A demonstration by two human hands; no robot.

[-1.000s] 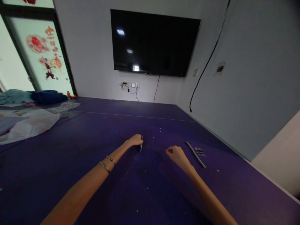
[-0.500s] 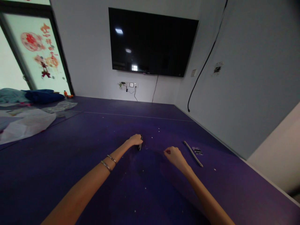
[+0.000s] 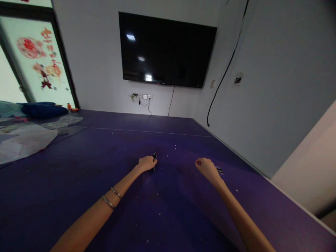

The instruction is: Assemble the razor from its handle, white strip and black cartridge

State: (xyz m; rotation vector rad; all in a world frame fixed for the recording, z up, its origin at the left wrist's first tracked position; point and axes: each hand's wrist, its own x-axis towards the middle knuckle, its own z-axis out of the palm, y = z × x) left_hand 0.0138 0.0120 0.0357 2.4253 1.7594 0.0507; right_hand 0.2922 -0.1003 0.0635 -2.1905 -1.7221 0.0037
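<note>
On the purple surface (image 3: 126,206), my left hand (image 3: 147,163) is closed around a small dark object with a pale edge (image 3: 154,157); the fingers cover most of it, and its kind is not clear. Two bracelets (image 3: 111,197) circle the left wrist. To the right, my right hand (image 3: 206,167) is curled with thumb and fingertips together. Whatever may be inside that pinch is hidden. Just beyond its wrist lies a small clear packet with dark pieces (image 3: 219,170), partly covered by the hand. The pale grey strip seen earlier is out of sight, at the right hand's position.
Small white specks (image 3: 168,155) dot the surface. Clear plastic sheeting (image 3: 28,141) and blue cloth (image 3: 43,109) lie at the left. A black cable (image 3: 225,71) hangs by the right wall, and a television (image 3: 168,50) is mounted on the far wall.
My right hand has moved right, over where the grey strip lay, and the strip no longer shows. My left hand stays on the dark object. The view has shifted slightly.
</note>
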